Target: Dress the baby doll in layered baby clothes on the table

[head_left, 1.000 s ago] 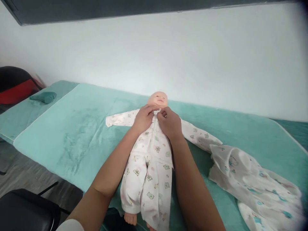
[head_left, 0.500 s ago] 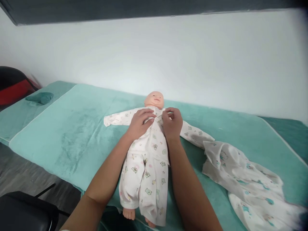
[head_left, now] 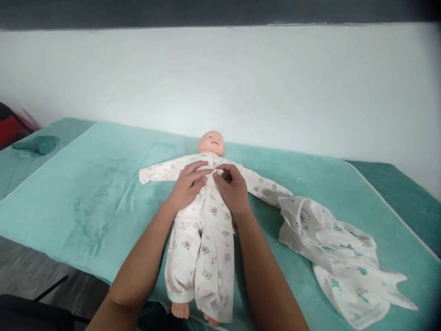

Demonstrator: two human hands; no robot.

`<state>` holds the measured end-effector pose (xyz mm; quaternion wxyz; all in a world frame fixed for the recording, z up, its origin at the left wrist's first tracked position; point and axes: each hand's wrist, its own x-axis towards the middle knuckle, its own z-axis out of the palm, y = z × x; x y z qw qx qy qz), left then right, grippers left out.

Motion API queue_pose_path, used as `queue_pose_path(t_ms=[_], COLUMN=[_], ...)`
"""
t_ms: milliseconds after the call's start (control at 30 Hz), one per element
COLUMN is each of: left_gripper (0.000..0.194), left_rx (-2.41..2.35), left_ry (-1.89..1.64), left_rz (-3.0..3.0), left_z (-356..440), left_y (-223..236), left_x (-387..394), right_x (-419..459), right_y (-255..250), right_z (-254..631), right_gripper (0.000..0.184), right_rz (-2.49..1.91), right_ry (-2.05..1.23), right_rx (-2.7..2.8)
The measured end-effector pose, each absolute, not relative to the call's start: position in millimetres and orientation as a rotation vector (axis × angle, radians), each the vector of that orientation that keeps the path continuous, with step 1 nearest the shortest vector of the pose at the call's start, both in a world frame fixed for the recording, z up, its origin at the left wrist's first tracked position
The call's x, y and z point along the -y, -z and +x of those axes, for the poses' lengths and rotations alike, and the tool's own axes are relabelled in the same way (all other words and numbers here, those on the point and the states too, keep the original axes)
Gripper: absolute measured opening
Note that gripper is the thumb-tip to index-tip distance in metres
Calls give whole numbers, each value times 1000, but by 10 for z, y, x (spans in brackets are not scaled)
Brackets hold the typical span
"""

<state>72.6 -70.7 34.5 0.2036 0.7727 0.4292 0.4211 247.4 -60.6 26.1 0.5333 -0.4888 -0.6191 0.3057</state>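
A baby doll point(head_left: 211, 142) lies on its back on a teal towel point(head_left: 103, 184), dressed in a white printed romper point(head_left: 203, 248). My left hand point(head_left: 188, 184) rests on the doll's chest, fingers pressed on the romper's front edge. My right hand point(head_left: 232, 186) is beside it, fingers pinched on the romper's front opening at the upper chest. Both forearms run down over the doll's sides. The doll's bare feet point(head_left: 181, 310) stick out at the near edge.
A second white printed garment point(head_left: 337, 253) lies crumpled to the right on the towel. A folded dark green cloth point(head_left: 34, 144) sits far left. A red and black object point(head_left: 10, 128) is at the left edge. A dark chair point(head_left: 24, 312) stands bottom left. White wall behind.
Both hands have slid a little down from the doll's neck to its upper chest. The view has shifted rightward, so the doll and the cloths sit further left.
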Motion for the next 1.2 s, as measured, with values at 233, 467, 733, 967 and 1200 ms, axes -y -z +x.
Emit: queue_pose_path(t_ms=[233,467,733,967,1200], left_gripper=[31,31,24,24,19], left_rx=[-1186,-1123,-1151,-1167,-1149], left_ry=[-1191,-1195,-1207,-1243,-1222], left_rz=[2078,2065,1976,1988,1954], left_z=[711,693,693,710,708], left_y=[-318,-318,-362,-352,-363], left_x=[680,681,704,684,706], right_x=[574,589,576,636,630], right_y=[-310,-294,-308,-341,-296], right_z=[2475,2538,2640,2541,2511], right_gripper=[10,15,16,20,19], right_rz=[-1163,-1017,-824,-893,-980], right_ry=[-704,-799,-864,-585,-693], right_rx=[1477,1484,1661,1713,1544])
